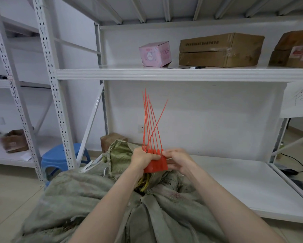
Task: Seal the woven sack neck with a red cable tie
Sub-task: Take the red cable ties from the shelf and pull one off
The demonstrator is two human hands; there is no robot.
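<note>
- A box point(14, 141) is sitting on a low side shelf, far to the left of the hands.
- A blue stool point(63, 156) is standing on the floor to the left of the hands, partly behind a rack post.
- The sack point(87, 199) is lying slumped below the hands, spreading out under both forearms. Its gathered neck point(120, 153) is rising just left of the left hand, touching it, and no tie is going round it.
- The left hand point(143, 157) is gripping a bunch of red ties point(157, 165) by their flat tag ends, with its fingers curling over the front of the bunch.
- The ties are standing upright between the hands. Their thin tails are fanning out well above them, and one tail is slanting off to the right.
- The right hand point(179, 161) is pinching the right edge of the bunch at the tie heads, thumb and fingertips closing on it. The two hands are working close together, with only the ties between them.
- A pink box point(155, 53) is resting on the upper shelf point(112, 74), high above the hands.
- Two cartons point(220, 50) are sitting on that same shelf, above and to the right.
- A handwritten paper point(299, 97) is hanging above and far right of the hands.
- A white lower shelf point(243, 186) is stretching away to the right of the right hand.
</note>
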